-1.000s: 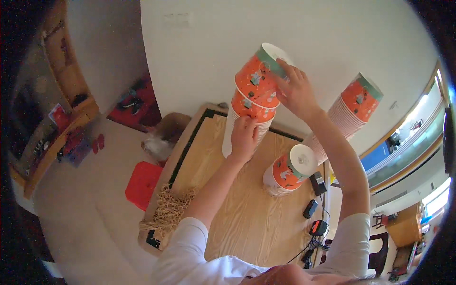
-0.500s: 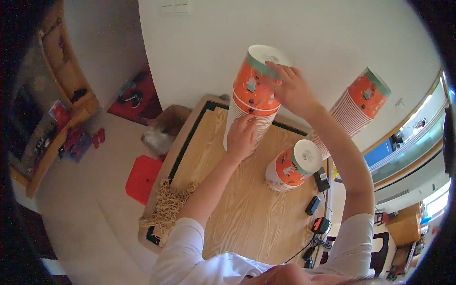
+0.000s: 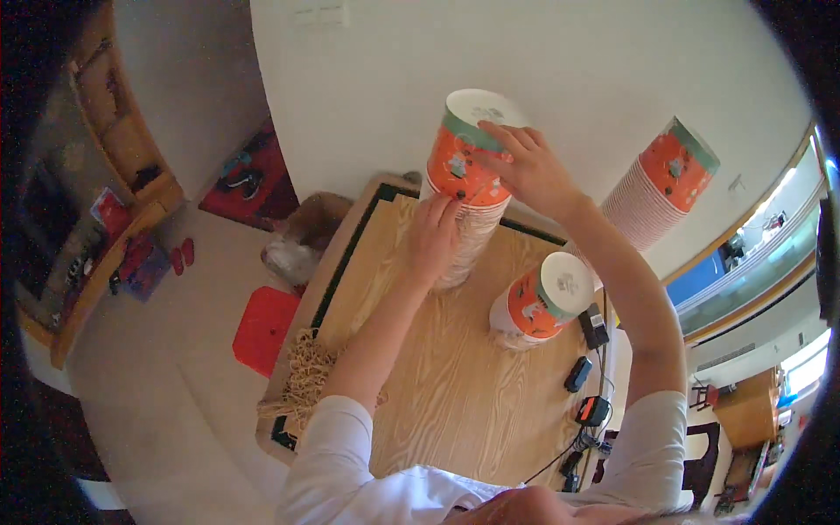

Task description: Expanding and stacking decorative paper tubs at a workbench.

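In front of me, by the wall, stands a tall stack of nested paper buckets [image 3: 477, 229], upside down. The top bucket [image 3: 457, 162] is orange with a green band and a white base facing up. My right hand [image 3: 529, 171] grips its right side, fingers on the orange and green wall. Lower down, the fingertips of my left hand [image 3: 435, 234] press at the top bucket's lower rim, where it meets the white rims below. A crinkled whitish covering shows on the lower stack. A shorter upturned stack [image 3: 535, 304] stands to the right on the wooden table [image 3: 455, 385].
Behind the short stack leans another tall bucket stack [image 3: 661, 192]. Tangled tan strings [image 3: 311, 372] lie on the table's left edge. Black adapters [image 3: 593, 411] and cables lie along the right edge. A red stool [image 3: 264, 328] and a box with plastic [image 3: 302, 241] stand on the floor left.
My left hand has moved up and slightly left, to the top bucket's lower rim. The top bucket and my right hand have shifted slightly left and down.
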Tool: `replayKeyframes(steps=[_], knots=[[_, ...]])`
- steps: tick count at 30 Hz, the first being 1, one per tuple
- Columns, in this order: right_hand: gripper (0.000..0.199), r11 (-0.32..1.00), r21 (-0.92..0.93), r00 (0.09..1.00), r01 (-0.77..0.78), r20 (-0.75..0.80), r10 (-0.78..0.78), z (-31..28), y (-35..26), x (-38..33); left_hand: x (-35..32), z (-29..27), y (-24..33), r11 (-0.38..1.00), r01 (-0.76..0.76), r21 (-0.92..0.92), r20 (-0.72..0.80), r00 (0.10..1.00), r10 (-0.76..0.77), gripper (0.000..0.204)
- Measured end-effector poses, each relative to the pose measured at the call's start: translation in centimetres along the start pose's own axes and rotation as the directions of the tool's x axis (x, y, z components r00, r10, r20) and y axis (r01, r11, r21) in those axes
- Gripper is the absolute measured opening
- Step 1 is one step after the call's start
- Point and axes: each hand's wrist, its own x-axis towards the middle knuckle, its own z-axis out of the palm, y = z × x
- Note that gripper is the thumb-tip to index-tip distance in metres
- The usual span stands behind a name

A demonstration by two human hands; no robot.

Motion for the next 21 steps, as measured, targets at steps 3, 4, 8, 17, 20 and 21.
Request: replayKeyframes(steps=[3, 4, 8, 17, 20, 21], knots=[[0.051, 0.999, 0.028, 1.0, -0.019, 0.01, 0.019, 0.1, -0.6, -0.3, -0.2, -0.1, 0.0, 0.997, -0.01, 0.075, 0.039, 0.999, 0.008, 0.039], [0.054, 0.999, 0.03, 1.0, -0.025, 0.009, 0.025, 0.0, -0.7, -0.4, -0.2, -0.2, 0.1, 0.997, -0.01, 0.071, 0.044, 0.999, 0.007, 0.039], [0.055, 0.999, -0.03, 0.998, -0.016, -0.053, 0.014, 0.5, -1.1, -0.9, 0.2, -0.4, 0.7, 0.984, -0.082, 0.157, 0.034, 0.996, 0.078, 0.035], [0.037, 0.862, 0.081, 0.831, -0.501, 0.324, 0.453, -0.8, -9.3, -16.2, -5.7, -5.0, 1.9, 0.995, 0.051, 0.081, 0.191, 0.979, -0.065, 0.032], [0.027, 0.747, -0.037, 0.658, -0.664, 0.446, 0.607, -0.6, -10.0, -23.0, -11.5, -7.6, 4.0, 0.991, 0.13, 0.018, 0.274, 0.953, -0.13, 0.024], [0.022, 0.686, 0.002, 0.603, -0.727, 0.48, 0.637, 0.2, -9.7, -24.7, -13.7, -8.2, 4.6, 0.991, 0.129, 0.015, 0.28, 0.951, -0.128, 0.024]])
